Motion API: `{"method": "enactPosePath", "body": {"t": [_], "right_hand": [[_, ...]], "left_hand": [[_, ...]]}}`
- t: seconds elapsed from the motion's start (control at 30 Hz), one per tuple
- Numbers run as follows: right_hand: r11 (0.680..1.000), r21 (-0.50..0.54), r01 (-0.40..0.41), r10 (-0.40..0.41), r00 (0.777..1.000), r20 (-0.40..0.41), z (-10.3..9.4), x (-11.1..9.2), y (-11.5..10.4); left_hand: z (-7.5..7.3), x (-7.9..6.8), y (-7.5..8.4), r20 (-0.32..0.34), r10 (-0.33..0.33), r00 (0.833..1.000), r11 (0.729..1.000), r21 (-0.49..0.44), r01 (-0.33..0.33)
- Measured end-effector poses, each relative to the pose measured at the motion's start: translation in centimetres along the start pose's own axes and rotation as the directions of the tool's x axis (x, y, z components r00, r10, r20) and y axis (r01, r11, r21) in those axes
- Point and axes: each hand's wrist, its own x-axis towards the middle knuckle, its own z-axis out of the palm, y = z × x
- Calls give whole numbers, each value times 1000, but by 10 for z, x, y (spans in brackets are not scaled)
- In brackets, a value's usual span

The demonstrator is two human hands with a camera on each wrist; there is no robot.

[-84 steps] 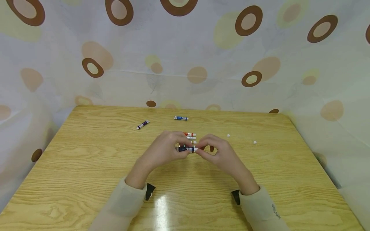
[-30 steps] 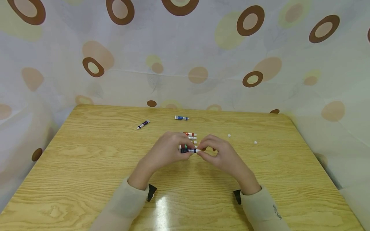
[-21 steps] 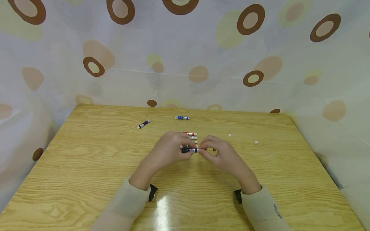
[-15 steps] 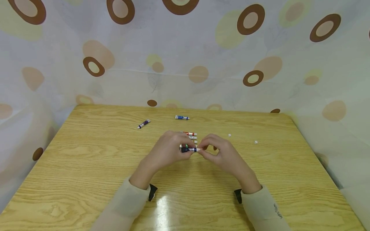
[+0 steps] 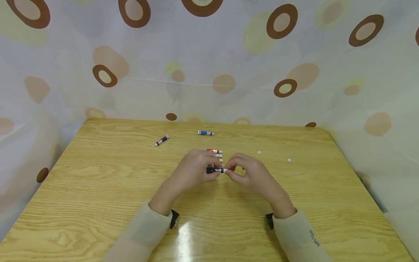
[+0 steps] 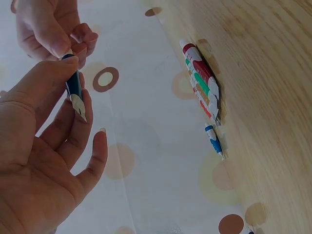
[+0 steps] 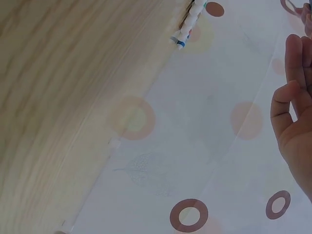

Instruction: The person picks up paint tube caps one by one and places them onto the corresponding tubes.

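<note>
My left hand (image 5: 193, 169) pinches a small dark blue paint tube (image 5: 214, 170) between thumb and fingers, above the table in front of a row of other tubes. At its right end, the thumb and fingertips of my right hand (image 5: 250, 173) pinch the white cap (image 5: 225, 170). The left wrist view shows the tube's flat crimped tail (image 6: 78, 107) pointing toward my palm, with the left little finger held away from it. In the right wrist view the right hand (image 7: 298, 117) shows only at the edge, and its fingertips are out of frame.
Behind the hands lies a row of several paint tubes, with a red tube (image 5: 215, 151) farthest back. A blue tube (image 5: 205, 133) and a dark purple tube (image 5: 162, 141) lie farther off. Two small white caps (image 5: 259, 152) (image 5: 289, 160) sit at right. A patterned cloth (image 5: 196, 94) hangs behind.
Both hands, with the dark blue tube, have shifted slightly to the right. The right fingertips shift a little at the cap. The tubes and caps on the table stay in place.
</note>
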Motion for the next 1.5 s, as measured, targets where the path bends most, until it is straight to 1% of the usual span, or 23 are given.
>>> {"method": "enactPosePath", "body": {"t": [0.1,0.23,0.33,0.43,0.5,0.57,0.63,0.7,0.8,0.9,1.07,1.23,1.37,1.5], "right_hand": [[1000,-2,1,-1,1000,3,0,0,1],[999,-8,-34,34,999,0,-1,-2,4],[999,-24,-27,27,1000,-3,-2,-3,7],[998,-54,13,-13,1000,2,-5,-3,12],[997,-77,9,-9,1000,6,-10,-4,17],[995,-97,-26,27,1000,10,-17,-6,22],[991,-110,-77,79,997,17,-24,-7,29],[984,-119,-131,135,991,22,-30,-9,36],[976,-116,-184,189,982,26,-38,-12,46],[971,-113,-211,214,977,20,-43,-14,56],[960,-121,-253,255,967,1,-48,-17,71],[944,-135,-301,302,953,-15,-52,-19,83],[928,-149,-340,341,940,-20,-53,-20,92],[917,-152,-370,373,928,-8,-52,-20,103]], "left_hand": [[2,0,-1,-1,4,1000,1000,16,-4],[5,4,-2,3,3,1000,1000,13,-3],[7,7,-3,31,-12,999,1000,10,11],[9,9,-6,73,-37,997,999,13,36],[11,10,-8,100,-62,993,998,13,61],[13,12,-10,122,-91,988,996,21,89],[14,13,-12,137,-114,984,993,29,111],[16,13,-14,146,-128,981,992,34,124],[18,13,-16,147,-135,980,991,43,130],[23,13,-19,144,-126,981,991,64,118],[29,13,-22,160,-112,981,991,97,97],[32,12,-24,190,-141,972,987,101,124],[36,11,-26,215,-142,966,987,110,120],[40,10,-28,221,-133,966,987,116,110]]}}
